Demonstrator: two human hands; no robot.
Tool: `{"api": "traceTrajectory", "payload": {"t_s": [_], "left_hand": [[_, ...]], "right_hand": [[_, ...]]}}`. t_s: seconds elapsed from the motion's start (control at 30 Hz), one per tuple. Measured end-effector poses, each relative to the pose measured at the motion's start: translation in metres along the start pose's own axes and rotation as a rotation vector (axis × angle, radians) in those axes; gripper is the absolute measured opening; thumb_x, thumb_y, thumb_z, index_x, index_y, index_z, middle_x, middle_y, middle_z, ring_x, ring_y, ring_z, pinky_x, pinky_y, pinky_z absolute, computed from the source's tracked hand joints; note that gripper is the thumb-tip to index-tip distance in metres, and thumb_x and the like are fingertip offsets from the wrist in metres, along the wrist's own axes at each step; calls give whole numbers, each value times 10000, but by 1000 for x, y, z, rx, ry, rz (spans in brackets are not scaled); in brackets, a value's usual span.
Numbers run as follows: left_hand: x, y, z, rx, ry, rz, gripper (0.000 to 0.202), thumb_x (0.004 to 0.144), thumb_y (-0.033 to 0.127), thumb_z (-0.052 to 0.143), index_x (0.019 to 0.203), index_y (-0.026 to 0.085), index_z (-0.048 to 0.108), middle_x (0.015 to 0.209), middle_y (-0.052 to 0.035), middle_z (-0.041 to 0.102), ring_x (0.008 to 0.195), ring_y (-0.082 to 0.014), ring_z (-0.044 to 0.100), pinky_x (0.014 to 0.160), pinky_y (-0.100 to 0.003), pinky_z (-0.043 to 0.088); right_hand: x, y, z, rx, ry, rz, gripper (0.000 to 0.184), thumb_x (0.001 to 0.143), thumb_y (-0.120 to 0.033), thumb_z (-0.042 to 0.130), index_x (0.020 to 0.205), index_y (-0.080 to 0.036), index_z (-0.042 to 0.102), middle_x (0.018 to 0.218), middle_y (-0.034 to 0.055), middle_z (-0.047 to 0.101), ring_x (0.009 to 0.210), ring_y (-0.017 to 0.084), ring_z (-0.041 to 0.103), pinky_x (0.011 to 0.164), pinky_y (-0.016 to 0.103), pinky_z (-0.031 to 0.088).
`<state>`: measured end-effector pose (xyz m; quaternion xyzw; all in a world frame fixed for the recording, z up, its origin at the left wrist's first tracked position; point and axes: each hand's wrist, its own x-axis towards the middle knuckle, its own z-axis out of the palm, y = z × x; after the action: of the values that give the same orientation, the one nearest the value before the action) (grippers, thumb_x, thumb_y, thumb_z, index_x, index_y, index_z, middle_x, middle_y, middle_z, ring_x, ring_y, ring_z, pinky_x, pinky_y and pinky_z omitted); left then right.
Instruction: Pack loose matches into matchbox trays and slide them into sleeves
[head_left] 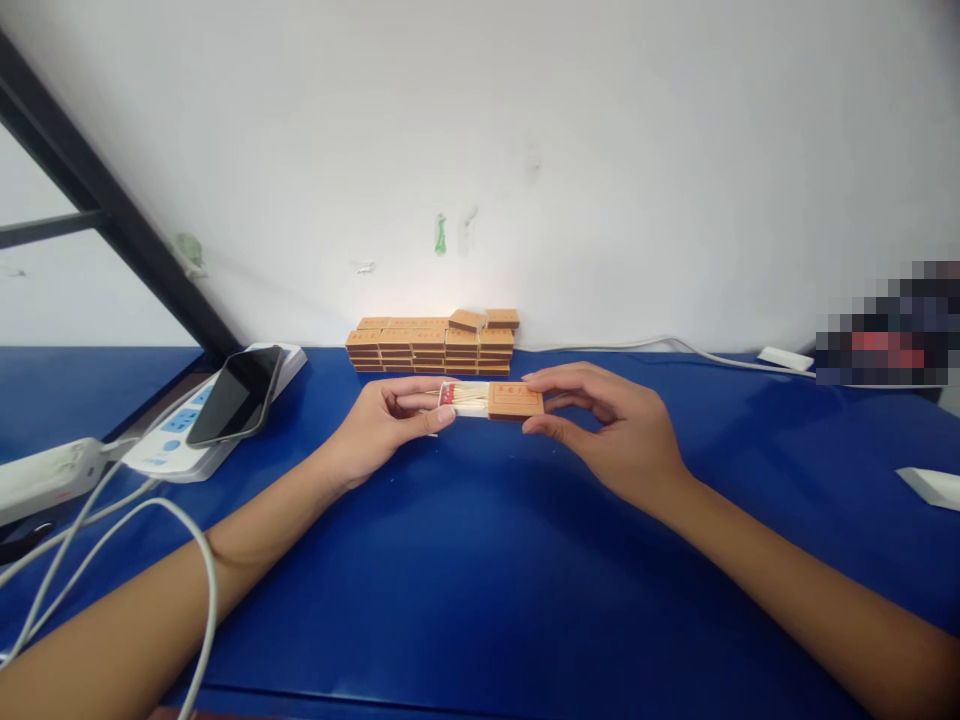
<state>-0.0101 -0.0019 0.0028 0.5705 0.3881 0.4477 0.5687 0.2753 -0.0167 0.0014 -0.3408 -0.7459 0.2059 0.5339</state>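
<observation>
A half-open matchbox point(491, 400) lies between both hands over the blue table point(465, 560). Its orange sleeve point(516, 400) is pinched by my right hand point(607, 430) between thumb and fingers. My left hand point(382, 422) grips the white inner tray point(461, 398), which sticks out to the left and shows red-tipped matches. Behind the hands, against the white wall, stands a stack of several closed orange matchboxes point(431, 346), with two loose ones lying on top at the right end.
A black phone point(236, 395) rests on a white power strip point(187, 425) at the left, with white cables point(112, 520) trailing over my left forearm. A dark metal frame point(112, 205) slants at the far left. White objects point(934, 485) lie at the right edge.
</observation>
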Motion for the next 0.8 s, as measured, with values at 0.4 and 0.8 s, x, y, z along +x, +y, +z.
{"api": "traceTrajectory", "payload": {"t_s": [0.4, 0.8], "left_hand": [[-1, 3, -2, 58, -72, 27, 530, 764, 400, 1004, 1216, 177, 841, 1092, -116, 861, 978, -249, 819, 931, -339, 633], [-12, 6, 13, 137, -217, 49, 530, 668, 373, 1044, 1135, 204, 861, 1009, -101, 854, 864, -253, 794, 787, -343, 619]], "right_hand": [[1, -7, 0, -31, -26, -43, 303, 858, -440, 924, 1094, -278, 822, 1105, 39, 837, 893, 207, 809, 846, 348, 726], [-8, -22, 14, 62, -112, 7, 336, 834, -457, 940, 1095, -278, 829, 1111, 41, 858, 895, 226, 836, 814, 345, 730]]}}
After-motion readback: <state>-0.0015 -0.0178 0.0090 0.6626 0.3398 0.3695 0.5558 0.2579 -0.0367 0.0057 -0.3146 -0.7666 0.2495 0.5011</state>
